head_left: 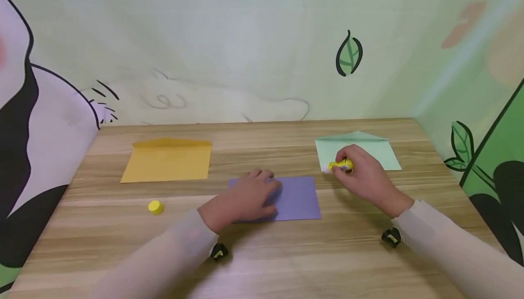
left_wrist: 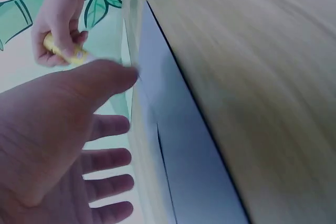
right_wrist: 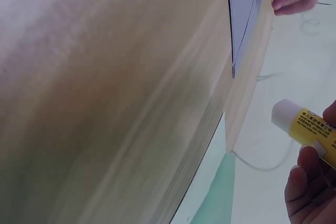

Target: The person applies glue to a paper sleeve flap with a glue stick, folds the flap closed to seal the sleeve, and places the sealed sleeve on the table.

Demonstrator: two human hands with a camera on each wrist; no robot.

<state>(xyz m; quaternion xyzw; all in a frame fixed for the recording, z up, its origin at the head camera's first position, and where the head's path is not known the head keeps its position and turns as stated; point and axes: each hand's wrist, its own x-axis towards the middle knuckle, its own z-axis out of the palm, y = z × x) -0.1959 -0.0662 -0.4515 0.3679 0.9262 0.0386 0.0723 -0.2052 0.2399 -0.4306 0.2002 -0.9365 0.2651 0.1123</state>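
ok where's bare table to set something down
Bare tabletop lies between the yellow envelope and green envelope, and in front of the purple envelope. Crowded: purple, under the left hand; green, by the right hand and glue stick.

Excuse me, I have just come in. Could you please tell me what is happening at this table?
A person holds a yellow glue stick in the right hand, its white end pointing left. The left hand is over the purple envelope; I cannot tell whether it presses down. A yellow envelope lies farther left, a light green envelope farther right. A small yellow cap sits in front of the yellow envelope.
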